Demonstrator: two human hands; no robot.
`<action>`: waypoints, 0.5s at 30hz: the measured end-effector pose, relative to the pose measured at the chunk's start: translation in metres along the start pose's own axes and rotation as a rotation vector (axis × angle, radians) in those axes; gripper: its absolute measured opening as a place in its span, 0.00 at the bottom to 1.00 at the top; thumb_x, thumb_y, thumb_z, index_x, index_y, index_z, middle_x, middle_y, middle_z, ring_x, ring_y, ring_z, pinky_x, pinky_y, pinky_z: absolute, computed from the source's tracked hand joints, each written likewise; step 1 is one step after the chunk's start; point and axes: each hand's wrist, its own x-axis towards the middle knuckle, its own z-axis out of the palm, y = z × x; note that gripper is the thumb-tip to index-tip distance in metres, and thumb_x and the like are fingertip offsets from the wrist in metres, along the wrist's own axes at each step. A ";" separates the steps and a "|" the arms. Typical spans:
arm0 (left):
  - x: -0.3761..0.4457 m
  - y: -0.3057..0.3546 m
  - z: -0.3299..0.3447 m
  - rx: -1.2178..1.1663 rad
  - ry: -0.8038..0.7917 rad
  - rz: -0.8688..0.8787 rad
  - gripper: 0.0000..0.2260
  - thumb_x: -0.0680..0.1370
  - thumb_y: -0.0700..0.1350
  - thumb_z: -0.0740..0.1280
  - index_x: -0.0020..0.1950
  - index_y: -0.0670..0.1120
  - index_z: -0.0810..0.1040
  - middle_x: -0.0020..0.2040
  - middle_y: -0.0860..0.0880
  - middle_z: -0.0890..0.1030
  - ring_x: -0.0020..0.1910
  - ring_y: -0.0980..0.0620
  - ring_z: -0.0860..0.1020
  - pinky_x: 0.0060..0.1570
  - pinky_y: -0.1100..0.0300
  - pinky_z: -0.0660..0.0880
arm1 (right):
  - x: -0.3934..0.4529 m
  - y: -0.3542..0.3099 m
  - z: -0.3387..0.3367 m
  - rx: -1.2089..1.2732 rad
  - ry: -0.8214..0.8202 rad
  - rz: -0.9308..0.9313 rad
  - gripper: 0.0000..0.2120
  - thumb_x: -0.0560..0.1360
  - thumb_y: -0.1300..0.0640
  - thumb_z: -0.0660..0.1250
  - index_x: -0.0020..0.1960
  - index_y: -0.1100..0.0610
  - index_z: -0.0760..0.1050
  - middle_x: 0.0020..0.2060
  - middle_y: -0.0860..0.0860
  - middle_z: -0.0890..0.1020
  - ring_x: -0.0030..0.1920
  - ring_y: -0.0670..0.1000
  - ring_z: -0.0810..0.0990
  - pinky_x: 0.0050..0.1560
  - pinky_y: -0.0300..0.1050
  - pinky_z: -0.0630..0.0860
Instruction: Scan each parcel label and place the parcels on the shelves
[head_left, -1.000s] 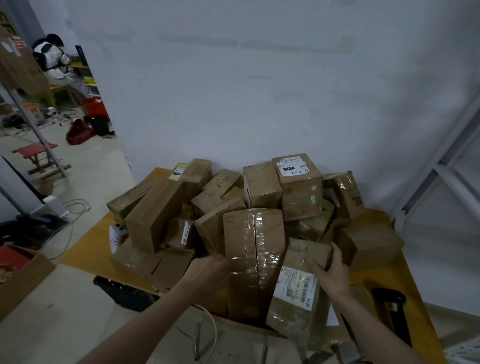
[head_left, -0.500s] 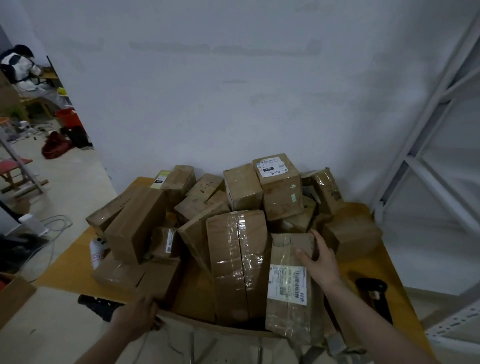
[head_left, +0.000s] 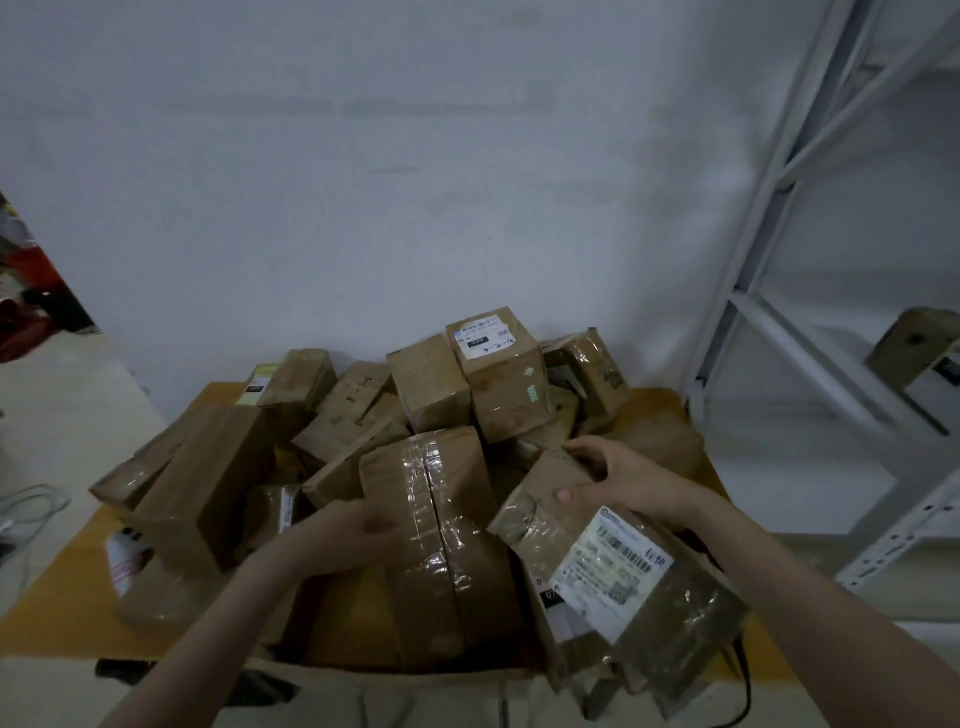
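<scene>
Item 1: parcel (head_left: 618, 566), brown, flat, wrapped in glossy tape, tilted with its far end up, at the near right of the pile. A white label (head_left: 613, 574) with barcode faces up on its near half.

Item 2: right hand (head_left: 623, 480), clamped on the far upper edge of that parcel, thumb on the upper face, fingers curled over the far edge.

Item 3: left hand (head_left: 353, 530), resting against the left side of a tall taped box (head_left: 441, 535) at the near centre of the pile; fingers curled toward the box, but whether they truly grip it cannot be told.

Item 4: pile of brown cartons on a yellow table (head_left: 67, 613) set against the white wall. Includes a long box (head_left: 202, 483) lying at the left and a cube box (head_left: 501, 371) with a white label on top at the far centre.

Item 5: white metal shelves (head_left: 769, 249) at the right, just beside the table. One brown carton (head_left: 919, 348) stands on a shelf at the far right edge.

Item 6: dark object, partly hidden, under the parcel at the near right table edge; identity unclear.
</scene>
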 end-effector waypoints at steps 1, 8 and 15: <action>0.016 0.042 -0.002 0.028 0.150 0.037 0.17 0.77 0.62 0.63 0.62 0.56 0.73 0.58 0.52 0.79 0.54 0.56 0.79 0.52 0.61 0.76 | -0.004 -0.007 -0.006 -0.035 -0.030 -0.023 0.33 0.70 0.52 0.75 0.70 0.52 0.64 0.59 0.45 0.75 0.53 0.40 0.77 0.46 0.31 0.75; 0.060 0.176 0.032 0.110 0.239 0.454 0.40 0.75 0.68 0.62 0.79 0.56 0.46 0.76 0.52 0.61 0.68 0.52 0.69 0.63 0.54 0.71 | -0.035 -0.011 -0.051 -0.170 -0.130 -0.112 0.25 0.71 0.53 0.75 0.66 0.54 0.74 0.56 0.48 0.81 0.54 0.46 0.81 0.55 0.42 0.78; 0.094 0.221 0.062 -0.330 0.029 0.599 0.32 0.75 0.61 0.68 0.72 0.62 0.52 0.66 0.56 0.72 0.61 0.61 0.75 0.61 0.60 0.75 | -0.053 0.016 -0.098 -0.236 -0.158 -0.067 0.26 0.70 0.54 0.75 0.66 0.56 0.74 0.57 0.51 0.81 0.56 0.51 0.80 0.60 0.49 0.77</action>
